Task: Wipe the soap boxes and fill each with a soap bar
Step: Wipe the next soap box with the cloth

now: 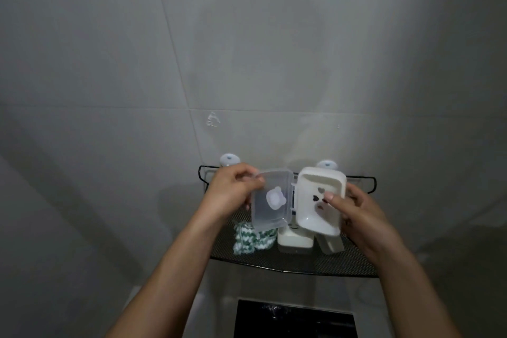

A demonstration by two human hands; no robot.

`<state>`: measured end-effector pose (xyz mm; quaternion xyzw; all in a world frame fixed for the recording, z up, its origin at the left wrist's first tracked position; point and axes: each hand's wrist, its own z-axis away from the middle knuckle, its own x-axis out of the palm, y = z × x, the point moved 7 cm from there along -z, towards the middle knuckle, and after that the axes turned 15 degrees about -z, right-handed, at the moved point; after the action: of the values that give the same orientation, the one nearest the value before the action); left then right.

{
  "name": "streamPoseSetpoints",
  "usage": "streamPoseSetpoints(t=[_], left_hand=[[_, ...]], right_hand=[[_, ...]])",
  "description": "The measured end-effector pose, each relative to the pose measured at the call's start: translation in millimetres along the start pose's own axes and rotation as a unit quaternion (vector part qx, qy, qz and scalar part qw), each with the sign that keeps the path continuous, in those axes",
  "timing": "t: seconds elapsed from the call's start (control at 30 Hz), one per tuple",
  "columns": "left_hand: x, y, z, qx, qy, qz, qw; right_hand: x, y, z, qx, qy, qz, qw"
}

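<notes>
The left hand has its grip clamped on the translucent lid of an open soap box, thumb and fingers pinching the lid's upper left edge. The right hand holds the white base of the same box, fingers curled behind its right side and the thumb lying across the inside, next to the heart-shaped drain holes. Lid and base are joined by a hinge down the middle and spread wide, both facing the camera, held up just above and in front of the shelf.

The base has no soap bar in it; only the small holes show in its floor. The lid bears a pale rounded emblem at its centre.

Below the held box, on the black mesh shelf fixed to the tiled wall, lie a green-and-white knitted cloth at the left, another white soap box in the middle, and a white piece tilted just to its right; whether that is a soap bar or a box part cannot be told. Two suction cups sit on the wall behind the shelf's rail.
</notes>
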<state>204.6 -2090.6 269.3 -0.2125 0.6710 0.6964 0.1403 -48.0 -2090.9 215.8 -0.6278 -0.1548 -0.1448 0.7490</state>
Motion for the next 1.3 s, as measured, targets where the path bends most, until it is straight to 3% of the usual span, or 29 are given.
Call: streamPoseSetpoints(t=[0.17,0.37,0.53,0.87,0.97,1.03,1.07,1.13,1.17,1.3], left_hand=[[18.5,-34.4,12.5,-0.127,-0.082,0.173,0.973],[45.3,-43.4,31.3,-0.161,-0.151,0.305,0.926],[54.7,-46.7,38.7,-0.164,-0.173,0.331,0.913],[63.2,-45.6,43.3,-0.164,-0.192,0.312,0.916],[54.1,-49.1,39.4,-0.128,-0.198,0.229,0.944],[39.3,-53.8,28.4,-0.062,-0.156,0.034,0.985],[31.5,-56.1,21.1,-0.023,-0.116,-0.109,0.987],[29.4,-55.1,12.0,0.043,-0.068,-0.337,0.938],[34.8,-55.7,10.0,0.058,-0.069,-0.390,0.916],[61.0,-69.5,6.3,0.058,-0.101,-0.460,0.880]], right_hand=[[-9.7,12.5,0.4,0.012,0.041,-0.034,0.999],[6.5,36.6,4.3,0.129,-0.026,-0.121,0.984],[15.8,47.2,6.7,0.160,-0.063,-0.203,0.964],[17.9,39.6,8.7,0.124,-0.056,-0.220,0.966],[10.0,35.8,8.0,0.109,-0.038,-0.211,0.971],[4.6,32.3,7.7,0.102,-0.032,-0.211,0.972],[2.9,30.9,7.7,0.101,-0.032,-0.210,0.972],[2.2,28.5,8.5,0.102,-0.036,-0.209,0.972],[3.1,27.8,9.3,0.103,-0.039,-0.212,0.971],[5.3,27.7,11.1,0.111,-0.040,-0.220,0.968]])
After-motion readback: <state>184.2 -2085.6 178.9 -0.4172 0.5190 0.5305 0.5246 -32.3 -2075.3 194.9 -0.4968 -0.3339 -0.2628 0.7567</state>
